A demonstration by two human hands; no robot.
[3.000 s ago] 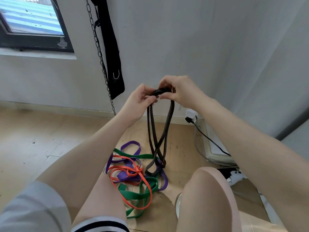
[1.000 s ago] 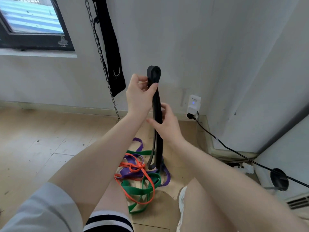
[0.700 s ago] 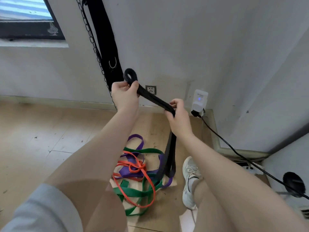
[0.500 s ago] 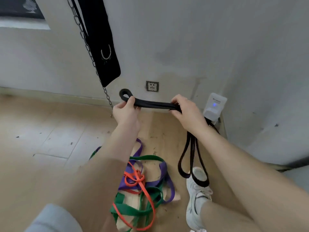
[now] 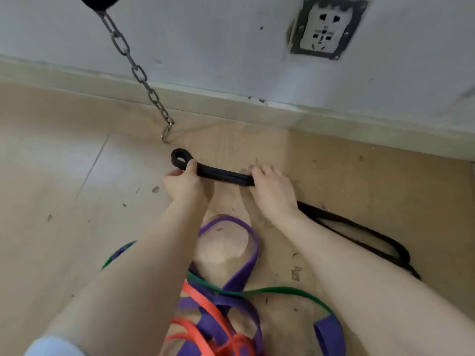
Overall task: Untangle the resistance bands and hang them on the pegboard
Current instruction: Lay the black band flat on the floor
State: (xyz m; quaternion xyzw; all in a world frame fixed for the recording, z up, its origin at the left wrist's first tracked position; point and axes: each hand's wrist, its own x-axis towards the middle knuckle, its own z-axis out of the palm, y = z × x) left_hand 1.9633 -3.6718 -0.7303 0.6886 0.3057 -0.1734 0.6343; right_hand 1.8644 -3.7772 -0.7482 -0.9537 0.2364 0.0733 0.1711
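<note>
A black resistance band (image 5: 223, 175) lies folded on the wooden floor near the wall. My left hand (image 5: 183, 183) pinches it beside its looped end. My right hand (image 5: 273, 191) is closed over it further right, and the rest of the band trails out behind my right wrist in loops on the floor. Close to me sits a tangle of a purple band (image 5: 244, 269), a green band (image 5: 281, 291) and an orange band (image 5: 205, 319), partly hidden by my forearms. No pegboard is in view.
A metal chain (image 5: 140, 75) hangs from a black strap at the top left, and its hook ends just above the floor near the black band's loop. A wall socket (image 5: 326, 28) sits above the baseboard (image 5: 257, 109).
I have bent down and the view has closed in on the floor. Both hands have lowered the black band from chest height onto the floor, clear of the coloured tangle.
</note>
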